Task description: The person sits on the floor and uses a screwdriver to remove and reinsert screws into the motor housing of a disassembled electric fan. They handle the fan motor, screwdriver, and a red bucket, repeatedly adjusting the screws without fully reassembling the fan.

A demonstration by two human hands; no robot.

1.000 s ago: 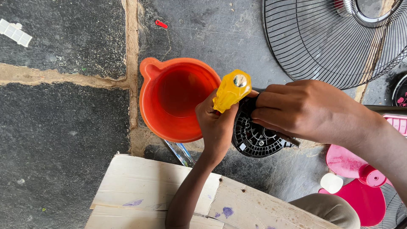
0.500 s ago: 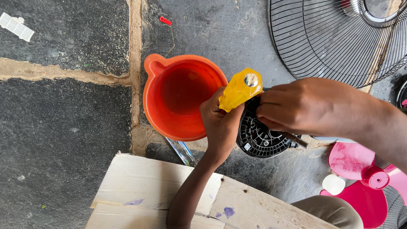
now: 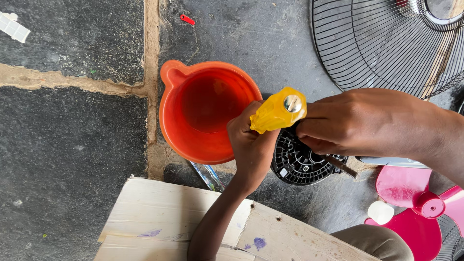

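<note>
left hand [image 3: 251, 145]: wrapped around yellow screwdriver handle [image 3: 279, 110], upright | right hand [image 3: 362, 121]: clasped over black vented motor housing [image 3: 299, 162] on stone floor [image 3: 72, 145], frame centre | orange jug [image 3: 205, 111]: touching left hand at 9 o'clock | wire fan guard [image 3: 382, 43]: 1 o'clock | pink fan blade [image 3: 411, 193]: 4 o'clock

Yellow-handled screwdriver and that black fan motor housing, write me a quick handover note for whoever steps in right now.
Left hand: wrapped around the yellow-handled screwdriver, held upright over the black fan motor housing.
Right hand: pressing on the housing's top, steadying it.
Around: orange plastic jug just left of the hands; wire fan guard upper right; pink fan blade lower right; wooden board below.
Done: guard and blade are off the motor.
Left: housing is still being worked with the screwdriver; tip and screws are hidden.
</note>
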